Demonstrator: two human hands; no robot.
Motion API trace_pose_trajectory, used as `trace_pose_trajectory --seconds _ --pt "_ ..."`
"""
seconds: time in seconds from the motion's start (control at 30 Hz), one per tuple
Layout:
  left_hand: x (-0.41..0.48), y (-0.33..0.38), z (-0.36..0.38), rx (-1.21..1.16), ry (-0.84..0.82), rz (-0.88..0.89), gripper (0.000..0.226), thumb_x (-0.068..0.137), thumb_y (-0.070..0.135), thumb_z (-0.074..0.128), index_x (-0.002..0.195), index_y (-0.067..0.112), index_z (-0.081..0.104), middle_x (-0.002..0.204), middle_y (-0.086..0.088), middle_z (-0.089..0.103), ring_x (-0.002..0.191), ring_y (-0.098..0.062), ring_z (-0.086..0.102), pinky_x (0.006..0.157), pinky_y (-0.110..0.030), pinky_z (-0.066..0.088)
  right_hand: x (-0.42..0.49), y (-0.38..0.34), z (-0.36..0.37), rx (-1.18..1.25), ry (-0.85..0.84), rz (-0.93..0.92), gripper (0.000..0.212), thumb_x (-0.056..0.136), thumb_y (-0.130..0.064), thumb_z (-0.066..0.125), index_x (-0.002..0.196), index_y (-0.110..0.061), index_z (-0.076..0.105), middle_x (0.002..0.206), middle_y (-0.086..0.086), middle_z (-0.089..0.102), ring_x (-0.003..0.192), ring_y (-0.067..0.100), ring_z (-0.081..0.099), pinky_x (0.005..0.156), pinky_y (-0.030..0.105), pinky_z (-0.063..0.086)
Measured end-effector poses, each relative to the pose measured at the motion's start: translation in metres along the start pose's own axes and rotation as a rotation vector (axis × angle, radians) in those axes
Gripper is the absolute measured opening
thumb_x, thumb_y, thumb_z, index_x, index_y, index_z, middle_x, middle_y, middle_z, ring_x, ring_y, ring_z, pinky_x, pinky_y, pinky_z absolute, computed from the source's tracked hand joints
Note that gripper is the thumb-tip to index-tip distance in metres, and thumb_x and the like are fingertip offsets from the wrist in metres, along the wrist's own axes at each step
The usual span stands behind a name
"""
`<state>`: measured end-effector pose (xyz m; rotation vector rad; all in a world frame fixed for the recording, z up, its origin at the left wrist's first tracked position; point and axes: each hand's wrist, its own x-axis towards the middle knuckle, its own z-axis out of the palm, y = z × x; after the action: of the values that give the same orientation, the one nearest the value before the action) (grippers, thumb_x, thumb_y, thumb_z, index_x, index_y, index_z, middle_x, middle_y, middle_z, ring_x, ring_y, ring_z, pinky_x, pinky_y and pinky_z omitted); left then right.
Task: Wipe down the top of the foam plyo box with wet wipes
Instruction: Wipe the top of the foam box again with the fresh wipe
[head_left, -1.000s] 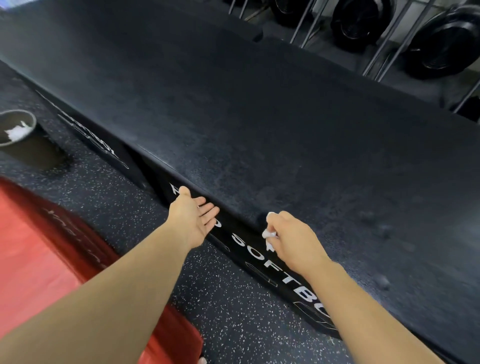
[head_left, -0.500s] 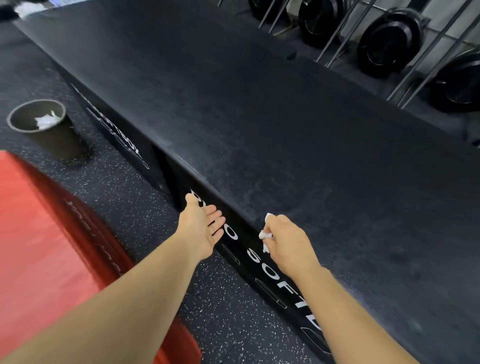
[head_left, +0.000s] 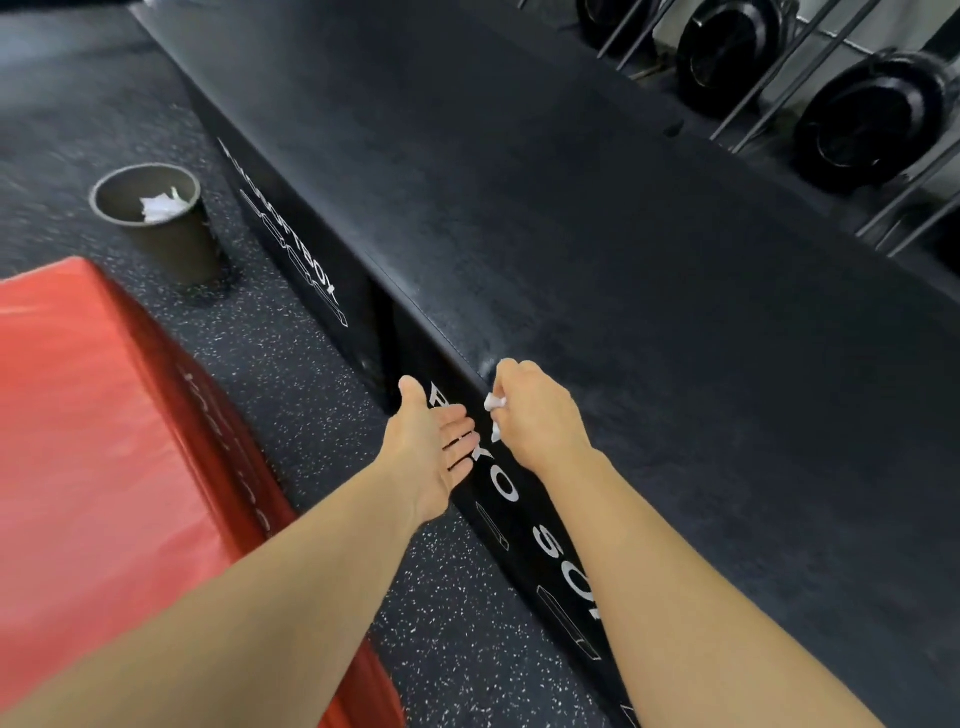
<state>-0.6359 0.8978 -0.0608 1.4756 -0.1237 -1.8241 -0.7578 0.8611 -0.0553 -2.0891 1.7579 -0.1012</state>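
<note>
The black foam plyo box (head_left: 597, 249) runs diagonally across the view, its broad top dark and faintly damp, white lettering on its near side. My right hand (head_left: 535, 415) grips a small crumpled white wet wipe (head_left: 493, 410) right at the box's front top edge. Only a bit of the wipe shows past my fingers. My left hand (head_left: 434, 449) is held flat with straight fingers just below that edge, beside the right hand, against the lettered side of the box.
A dark cup-shaped bin (head_left: 156, 218) with used white wipes inside stands on the speckled rubber floor (head_left: 311, 374) at the left. A red padded mat (head_left: 104, 441) lies at the lower left. Black weight plates on a rack (head_left: 872, 119) stand behind the box.
Both hands have stayed together at the box's front edge while my view swung left. The bin and red mat have shifted further into the picture.
</note>
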Motion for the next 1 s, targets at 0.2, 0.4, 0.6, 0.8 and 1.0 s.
trace_pose_trajectory --seconds 0.2,0.4,0.6,0.8,1.0 --pt "0.0 0.009 -0.003 -0.008 0.011 -0.002 0.082 0.096 0.067 0.013 0.135 0.006 0.051 0.139 -0.011 0.054 0.128 -0.024 0.051 0.093 -0.036 0.04 -0.032 0.029 -0.001 -0.06 0.005 -0.002 0.012 0.098 -0.013 0.048 0.088 -0.014 0.043 0.094 -0.003 0.047 0.07 0.02 0.052 0.06 0.033 0.04" --pt "-0.008 0.019 -0.003 -0.037 -0.004 0.012 0.082 0.096 0.066 0.014 0.134 0.004 0.053 0.137 -0.012 0.056 0.126 -0.024 0.053 0.098 -0.038 0.04 -0.071 0.048 -0.014 -0.007 -0.078 0.097 0.014 0.096 -0.012 0.046 0.084 -0.016 0.04 0.097 -0.005 0.055 0.077 0.018 0.06 0.071 0.041 0.054" --pt "-0.011 0.024 -0.01 -0.065 -0.013 0.016 0.081 0.096 0.066 0.015 0.133 0.005 0.054 0.136 -0.012 0.056 0.125 -0.025 0.053 0.098 -0.038 0.04 -0.075 0.043 -0.02 -0.066 -0.147 0.08 0.014 0.094 -0.005 0.038 0.084 -0.015 0.036 0.096 -0.004 0.054 0.079 0.02 0.059 0.07 0.04 0.053" --pt "0.0 0.032 -0.022 -0.095 0.015 0.035 0.08 0.096 0.066 0.015 0.131 0.006 0.055 0.136 -0.012 0.056 0.124 -0.024 0.054 0.093 -0.036 0.041 -0.044 0.02 -0.01 -0.054 -0.077 0.004 0.012 0.096 -0.005 0.04 0.089 -0.013 0.041 0.097 -0.002 0.053 0.076 0.02 0.058 0.067 0.037 0.051" --pt "0.015 0.042 -0.027 -0.119 0.045 0.051 0.081 0.096 0.067 0.014 0.131 0.006 0.055 0.136 -0.011 0.056 0.125 -0.024 0.053 0.103 -0.039 0.039 0.011 -0.011 -0.002 -0.06 -0.062 -0.023 0.007 0.097 -0.007 0.048 0.094 -0.012 0.045 0.103 0.003 0.053 0.08 0.026 0.058 0.067 0.038 0.048"
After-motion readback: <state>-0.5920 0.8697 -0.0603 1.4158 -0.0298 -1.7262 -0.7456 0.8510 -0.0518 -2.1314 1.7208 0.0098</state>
